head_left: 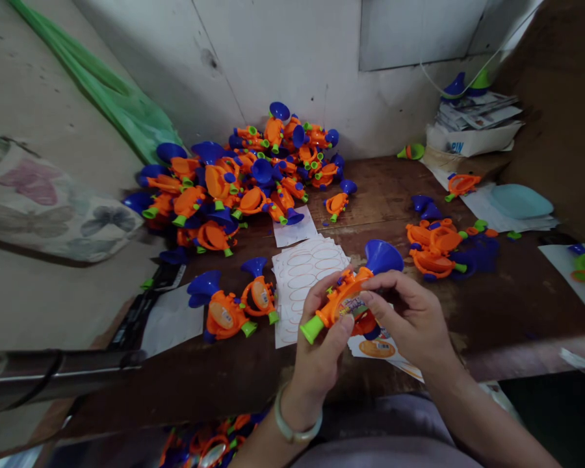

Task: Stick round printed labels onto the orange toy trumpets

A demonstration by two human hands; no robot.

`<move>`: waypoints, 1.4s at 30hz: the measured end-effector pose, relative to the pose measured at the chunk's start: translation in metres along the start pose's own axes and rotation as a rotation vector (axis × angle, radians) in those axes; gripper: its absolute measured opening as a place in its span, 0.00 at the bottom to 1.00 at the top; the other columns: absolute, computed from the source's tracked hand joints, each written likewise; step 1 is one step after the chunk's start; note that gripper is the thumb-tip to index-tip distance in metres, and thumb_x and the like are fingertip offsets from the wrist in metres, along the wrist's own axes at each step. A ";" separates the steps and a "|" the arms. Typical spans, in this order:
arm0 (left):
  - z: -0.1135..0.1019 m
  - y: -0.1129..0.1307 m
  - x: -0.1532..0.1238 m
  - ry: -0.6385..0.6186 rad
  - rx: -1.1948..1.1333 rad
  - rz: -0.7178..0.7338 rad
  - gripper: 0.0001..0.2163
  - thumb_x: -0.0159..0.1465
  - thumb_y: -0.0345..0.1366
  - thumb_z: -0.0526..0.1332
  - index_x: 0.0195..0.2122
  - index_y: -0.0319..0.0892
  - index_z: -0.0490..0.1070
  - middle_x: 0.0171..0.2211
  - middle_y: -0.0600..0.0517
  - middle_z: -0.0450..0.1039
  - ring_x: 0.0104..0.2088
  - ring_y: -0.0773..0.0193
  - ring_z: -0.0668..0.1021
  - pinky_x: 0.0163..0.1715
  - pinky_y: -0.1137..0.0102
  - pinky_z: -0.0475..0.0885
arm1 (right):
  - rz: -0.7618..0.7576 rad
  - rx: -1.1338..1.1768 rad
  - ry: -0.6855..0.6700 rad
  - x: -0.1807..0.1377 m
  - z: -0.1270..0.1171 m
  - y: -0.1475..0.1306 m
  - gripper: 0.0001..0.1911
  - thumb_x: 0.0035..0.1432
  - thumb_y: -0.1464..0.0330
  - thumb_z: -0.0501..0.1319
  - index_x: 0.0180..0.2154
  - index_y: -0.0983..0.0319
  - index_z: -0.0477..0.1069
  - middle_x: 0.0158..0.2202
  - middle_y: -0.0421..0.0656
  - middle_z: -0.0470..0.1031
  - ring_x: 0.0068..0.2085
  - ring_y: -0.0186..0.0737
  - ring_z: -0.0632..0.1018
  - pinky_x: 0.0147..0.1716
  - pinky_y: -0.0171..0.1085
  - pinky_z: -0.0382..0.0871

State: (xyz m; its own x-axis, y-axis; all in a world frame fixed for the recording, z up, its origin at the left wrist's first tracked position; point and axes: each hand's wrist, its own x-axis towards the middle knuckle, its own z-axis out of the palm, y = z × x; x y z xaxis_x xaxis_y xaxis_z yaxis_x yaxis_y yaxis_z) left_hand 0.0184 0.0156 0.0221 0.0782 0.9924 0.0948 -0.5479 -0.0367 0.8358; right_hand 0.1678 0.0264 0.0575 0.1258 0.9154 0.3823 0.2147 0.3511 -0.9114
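An orange toy trumpet (347,294) with a blue bell and a green mouthpiece is held over the brown table (507,305). My left hand (322,344) grips its body from below, near the green end. My right hand (409,318) closes on its middle, fingertips pressing a coloured sticker on its side. Under my hands lie sticker sheets (305,273), some with empty oval outlines, one with an orange sticker (376,349). Two finished trumpets (234,305) lie to the left of my hands.
A big pile of orange and blue trumpets (244,179) fills the back left of the table. A smaller group (436,247) lies to the right. A stack of papers and a box (472,127) stands at the back right. More toys (209,445) show below the table edge.
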 end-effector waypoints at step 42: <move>-0.168 0.064 0.028 -0.216 1.920 0.132 0.27 0.66 0.29 0.66 0.67 0.48 0.78 0.80 0.38 0.57 0.81 0.25 0.49 0.73 0.24 0.54 | 0.164 -0.934 -0.508 0.012 -0.009 0.090 0.18 0.68 0.70 0.67 0.58 0.63 0.77 0.58 0.58 0.83 0.60 0.63 0.81 0.55 0.55 0.74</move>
State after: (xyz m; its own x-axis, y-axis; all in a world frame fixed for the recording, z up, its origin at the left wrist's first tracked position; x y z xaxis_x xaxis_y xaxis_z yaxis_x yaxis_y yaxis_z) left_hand -0.1547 0.0604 -0.0129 0.2871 0.9495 0.1266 0.9326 -0.3072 0.1895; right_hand 0.1970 0.0673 -0.0184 -0.1506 0.9879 -0.0377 0.9140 0.1246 -0.3862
